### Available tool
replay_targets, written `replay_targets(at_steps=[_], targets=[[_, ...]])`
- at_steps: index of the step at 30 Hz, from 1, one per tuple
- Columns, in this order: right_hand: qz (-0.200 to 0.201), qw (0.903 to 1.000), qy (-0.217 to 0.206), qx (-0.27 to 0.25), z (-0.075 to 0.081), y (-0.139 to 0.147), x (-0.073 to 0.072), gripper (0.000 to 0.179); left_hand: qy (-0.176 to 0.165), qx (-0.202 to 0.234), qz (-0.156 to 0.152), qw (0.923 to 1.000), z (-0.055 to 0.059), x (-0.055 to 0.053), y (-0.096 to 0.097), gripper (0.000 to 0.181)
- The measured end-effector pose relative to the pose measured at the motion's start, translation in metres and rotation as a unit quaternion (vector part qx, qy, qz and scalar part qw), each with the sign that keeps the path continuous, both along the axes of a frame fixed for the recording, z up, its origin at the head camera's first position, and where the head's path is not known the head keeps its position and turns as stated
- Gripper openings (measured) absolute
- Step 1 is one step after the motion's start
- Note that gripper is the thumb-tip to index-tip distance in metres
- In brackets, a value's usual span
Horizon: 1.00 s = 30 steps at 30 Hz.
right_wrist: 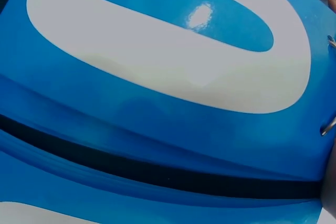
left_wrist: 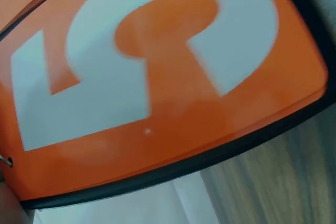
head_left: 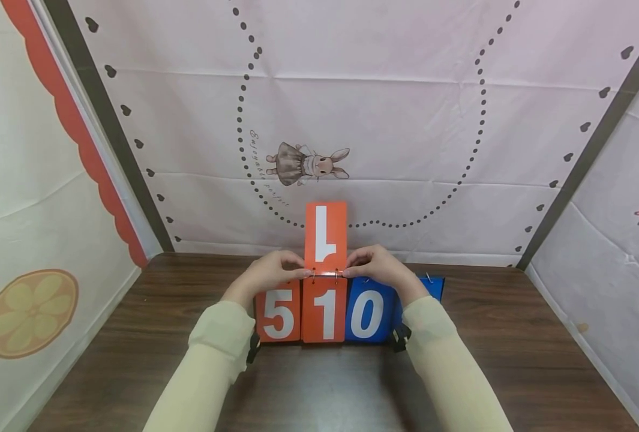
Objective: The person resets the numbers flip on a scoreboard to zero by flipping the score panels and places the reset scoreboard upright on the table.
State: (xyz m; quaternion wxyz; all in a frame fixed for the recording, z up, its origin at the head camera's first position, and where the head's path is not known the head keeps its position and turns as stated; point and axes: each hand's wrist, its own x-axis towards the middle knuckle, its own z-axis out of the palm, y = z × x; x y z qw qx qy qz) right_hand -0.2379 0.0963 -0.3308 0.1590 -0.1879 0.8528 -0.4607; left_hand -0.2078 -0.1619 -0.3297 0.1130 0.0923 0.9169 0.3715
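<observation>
A flip scoreboard stands on the table, with an orange 5 card (head_left: 278, 315), an orange 1 card (head_left: 323, 312) and a blue 0 card (head_left: 366, 315) facing me. Above the rings, another orange number card (head_left: 326, 231) is turned up and shows an upside-down 1. My left hand (head_left: 267, 275) pinches its lower left edge beside a ring; my right hand (head_left: 384, 268) pinches the lower right edge. The right forearm hides most of the last blue card (head_left: 432, 288). Close up, the left wrist view shows the 5 card (left_wrist: 173, 93), and the right wrist view the 0 card (right_wrist: 147, 124).
The scoreboard is on a dark wood-grain table (head_left: 486, 348). Behind it rises a pale cloth wall (head_left: 405, 138) with a printed rabbit, and further printed cloth panels (head_left: 22, 198) stand at both sides.
</observation>
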Motion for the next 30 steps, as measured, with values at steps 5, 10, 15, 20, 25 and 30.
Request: replay_targets(at_steps=[5,10,15,20,25,30], targets=[[0.01,0.9999,0.011,-0.007,-0.0011,0.0017,-0.0008,0.017,0.018,0.019,0.002,0.9997,-0.0007,0.0017,-0.0023,0.024],[0.012,0.9998,0.006,-0.012,-0.0015,0.0027,-0.0002,0.017,0.017,0.025,-0.001,0.9995,-0.001,0.0015,-0.0031,0.022],[0.01,0.9999,0.006,-0.013,-0.0013,0.0021,0.0006,0.018,0.025,0.029,-0.001,0.9993,-0.0023,0.0013,-0.0032,0.019],[0.01,0.9998,0.015,-0.012,0.0002,0.0013,0.0021,0.018,0.046,0.024,-0.016,0.9985,-0.0019,0.0011,-0.003,0.016],[0.011,0.9996,0.021,-0.017,0.0005,0.0012,0.0026,0.017,0.058,0.022,-0.028,0.9977,-0.0013,0.0005,-0.0032,0.014],[0.015,0.9996,0.022,-0.009,0.0008,0.0017,0.0022,0.016,0.056,0.021,-0.029,0.9978,-0.0013,0.0002,-0.0035,0.017]])
